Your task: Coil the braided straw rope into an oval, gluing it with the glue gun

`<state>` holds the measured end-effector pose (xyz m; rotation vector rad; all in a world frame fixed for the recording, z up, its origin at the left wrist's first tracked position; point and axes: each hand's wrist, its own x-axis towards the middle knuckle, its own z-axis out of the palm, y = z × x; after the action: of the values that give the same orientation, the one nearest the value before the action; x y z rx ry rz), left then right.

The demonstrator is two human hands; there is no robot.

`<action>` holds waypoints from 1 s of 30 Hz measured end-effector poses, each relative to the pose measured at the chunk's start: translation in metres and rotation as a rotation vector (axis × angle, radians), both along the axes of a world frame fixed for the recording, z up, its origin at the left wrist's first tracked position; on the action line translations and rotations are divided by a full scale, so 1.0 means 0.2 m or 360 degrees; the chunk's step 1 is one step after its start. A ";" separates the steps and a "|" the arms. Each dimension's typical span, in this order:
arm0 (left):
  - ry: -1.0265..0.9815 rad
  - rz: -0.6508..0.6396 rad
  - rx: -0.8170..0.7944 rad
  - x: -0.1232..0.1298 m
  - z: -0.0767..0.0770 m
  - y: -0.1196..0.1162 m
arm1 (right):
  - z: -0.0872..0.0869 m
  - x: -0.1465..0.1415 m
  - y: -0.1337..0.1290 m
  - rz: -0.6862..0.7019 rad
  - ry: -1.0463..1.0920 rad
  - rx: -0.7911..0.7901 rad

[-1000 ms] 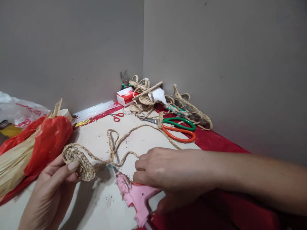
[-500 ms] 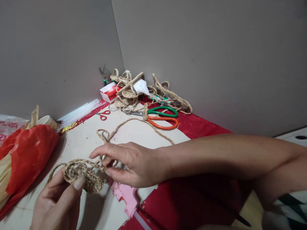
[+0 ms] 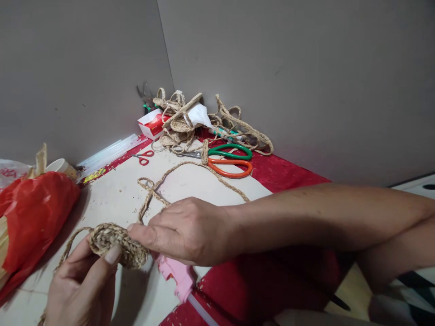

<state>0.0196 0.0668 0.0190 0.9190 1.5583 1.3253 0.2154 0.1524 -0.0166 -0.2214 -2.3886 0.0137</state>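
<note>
My left hand (image 3: 81,285) pinches a small oval coil of braided straw cord (image 3: 131,256), thumb on its face and fingers behind. My right hand (image 3: 190,231) is closed at the coil's right edge, its thumb pressing the braid there; its other fingertips are hidden. From beside this hand, loose braided cord (image 3: 163,179) loops over the white sheet and runs right, behind the forearm. Another length of cord hangs down at the left, past my left hand. Just below my right hand lies a pink glue gun (image 3: 180,276), partly covered, with a clear glue stick in its rear.
Big scissors (image 3: 231,168) with green and orange handles and small red scissors (image 3: 144,158) lie beyond. Behind them are a heap of braided straw (image 3: 183,122) and a red-white box (image 3: 151,124). Glue sticks (image 3: 108,154) and a red bag (image 3: 41,208) are leftward. Grey walls (image 3: 272,81) border the table.
My right hand has closed from a spread pinch on the strand and now presses against the coil's edge. The strand lies against the coil. The view has shifted slightly.
</note>
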 end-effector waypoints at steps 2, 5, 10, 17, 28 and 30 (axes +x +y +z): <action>-0.0019 0.0004 -0.0014 0.00 0.00 0.00 | 0.01 0.00 -0.01 -0.0034 -0.0034 -0.0011; -0.0030 0.0023 -0.0007 0.00 0.00 0.00 | 0.02 0.00 -0.02 -0.0048 -0.0066 -0.0028; 0.0000 0.0062 0.0059 0.01 -0.02 0.02 | 0.03 0.01 -0.04 -0.0057 -0.0046 -0.0080; -0.0084 0.0121 0.0052 0.04 -0.03 0.02 | 0.07 0.01 -0.04 0.0044 -0.0044 -0.0451; -0.0094 0.0003 -0.0019 0.02 -0.04 0.01 | 0.06 0.00 -0.04 0.0091 -0.0006 -0.0506; -0.0105 0.0016 -0.0014 0.02 -0.04 0.01 | 0.05 0.00 -0.05 0.0092 0.0012 -0.0503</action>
<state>0.0229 0.0683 0.0114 0.8549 1.5186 1.3416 0.2151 0.1423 -0.0074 -0.2986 -2.3753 0.4204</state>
